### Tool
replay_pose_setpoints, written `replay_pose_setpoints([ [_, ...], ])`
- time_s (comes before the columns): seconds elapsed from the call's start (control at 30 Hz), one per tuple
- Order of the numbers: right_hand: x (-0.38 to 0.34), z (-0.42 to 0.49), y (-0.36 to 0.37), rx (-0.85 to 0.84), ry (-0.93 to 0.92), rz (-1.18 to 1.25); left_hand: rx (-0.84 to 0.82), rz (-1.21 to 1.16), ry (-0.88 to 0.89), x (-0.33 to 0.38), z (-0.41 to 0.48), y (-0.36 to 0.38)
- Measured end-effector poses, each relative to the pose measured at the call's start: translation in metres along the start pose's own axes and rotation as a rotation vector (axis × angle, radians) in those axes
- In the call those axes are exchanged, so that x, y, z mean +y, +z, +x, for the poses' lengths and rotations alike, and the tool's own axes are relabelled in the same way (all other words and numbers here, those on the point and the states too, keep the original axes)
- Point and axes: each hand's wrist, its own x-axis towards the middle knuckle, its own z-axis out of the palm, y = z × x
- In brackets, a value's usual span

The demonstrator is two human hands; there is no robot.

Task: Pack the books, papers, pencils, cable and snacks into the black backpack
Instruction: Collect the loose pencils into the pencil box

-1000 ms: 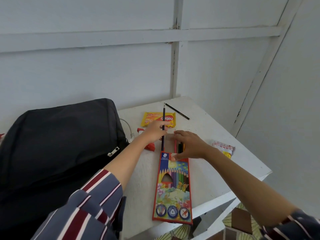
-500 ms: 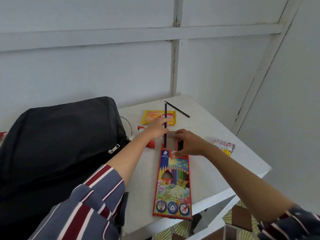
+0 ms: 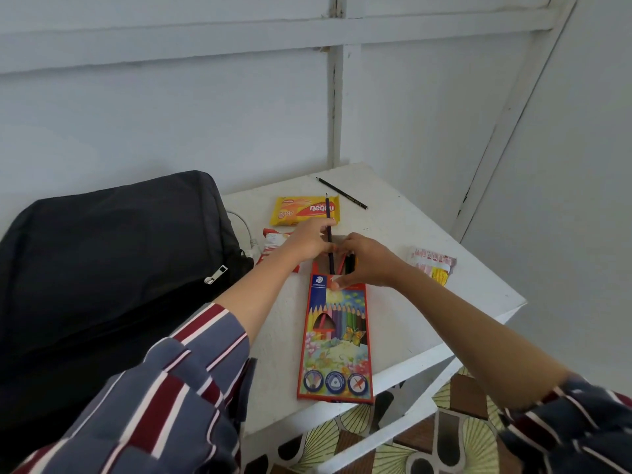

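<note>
A colourful pencil box (image 3: 335, 340) lies on the white table (image 3: 403, 323), its open end facing away from me. My left hand (image 3: 307, 242) pinches a dark pencil (image 3: 328, 220) whose lower end sits in the box's open end. My right hand (image 3: 366, 261) grips the box's open end, thumb on its front. The black backpack (image 3: 102, 268) lies at the left. A second black pencil (image 3: 342, 193) lies at the table's far side, beyond a yellow snack pack (image 3: 301, 210).
A red-and-white snack packet (image 3: 273, 241) and a white cable (image 3: 244, 230) lie beside the backpack. Another small pink-and-yellow packet (image 3: 432, 263) lies to the right. The table's right and near edges drop to a patterned floor (image 3: 455, 436). White walls stand behind.
The pencil in my left hand has slid a little deeper into the box. My right hand has stayed on the box's open end.
</note>
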Motion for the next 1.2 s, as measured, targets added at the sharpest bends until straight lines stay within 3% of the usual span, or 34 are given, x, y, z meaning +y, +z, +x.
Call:
replay_pose_setpoints([
  [0.2,0.005,0.000,0.005,0.055,0.008,0.020,-0.059,0.084,0.045,0.000,-0.005,0.004],
  [0.4,0.008,0.000,0.006,0.064,0.019,0.022,-0.254,0.159,0.026,0.006,-0.005,0.003],
  [0.77,0.008,0.000,0.006,0.077,0.043,0.036,-0.247,0.498,0.108,0.000,0.001,0.001],
  [0.93,0.011,0.002,0.007,0.058,0.044,0.058,-0.280,0.227,0.098,-0.004,0.000,-0.001],
  [1.03,0.011,0.003,0.006,0.035,0.050,0.059,-0.141,0.087,0.124,-0.007,-0.005,-0.001],
  [1.13,0.011,0.004,0.006,0.027,0.066,0.020,-0.020,0.069,0.106,-0.007,-0.008,0.000],
  [1.2,0.010,0.004,0.006,0.016,0.074,0.016,-0.093,0.108,0.063,-0.006,-0.008,0.000],
])
